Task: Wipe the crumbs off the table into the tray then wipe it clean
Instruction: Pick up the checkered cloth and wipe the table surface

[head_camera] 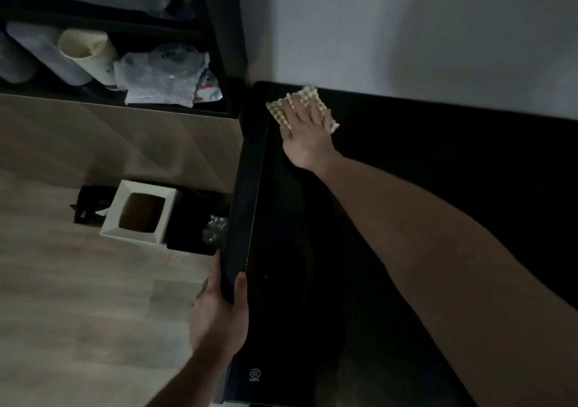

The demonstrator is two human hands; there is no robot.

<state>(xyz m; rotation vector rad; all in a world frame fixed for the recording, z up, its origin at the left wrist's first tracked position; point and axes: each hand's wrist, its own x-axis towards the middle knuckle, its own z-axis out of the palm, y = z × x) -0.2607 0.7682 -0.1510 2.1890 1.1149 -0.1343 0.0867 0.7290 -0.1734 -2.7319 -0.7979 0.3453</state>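
The black glossy table fills the right half of the head view and meets the wall. My right hand lies flat, fingers spread, on a yellow-checked cloth at the table's far left corner. A long black tray runs along the table's left edge, held against it. My left hand grips the tray's near end, thumb on top. A tiny pale speck sits on the dark surface near that thumb. The room is dim, so other crumbs cannot be made out.
On the pale wood floor to the left stand a white square bin and a black bin holding crumpled plastic. A dark shelf with a cup and plastic bags stands beyond. The white wall borders the table's far side.
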